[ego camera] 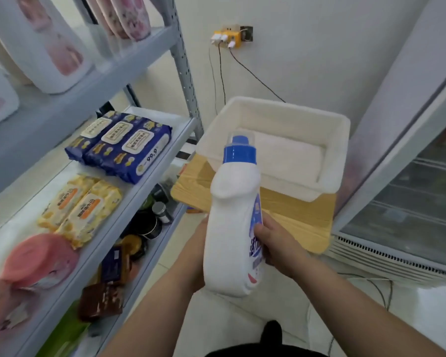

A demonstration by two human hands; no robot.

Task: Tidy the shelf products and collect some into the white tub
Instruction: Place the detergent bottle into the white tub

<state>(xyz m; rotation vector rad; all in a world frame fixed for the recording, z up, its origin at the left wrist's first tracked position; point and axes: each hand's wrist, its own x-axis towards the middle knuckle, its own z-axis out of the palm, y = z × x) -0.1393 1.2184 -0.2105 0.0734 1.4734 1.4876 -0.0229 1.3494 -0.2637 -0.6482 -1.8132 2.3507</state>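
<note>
Both grips meet on a white bottle (231, 228), held tilted with its blue cap (239, 152) toward the white tub (341, 150). Right grip (277, 244) has fingers curled round the labelled side. Left grip (197, 253) lies against the other side, its fingers hidden, so I cannot tell whether it clasps. That tub sits on a cardboard box (303, 217) beside the shelf (150, 182), which carries blue wipe packs (129, 148) and yellow packs (81, 211).
</note>
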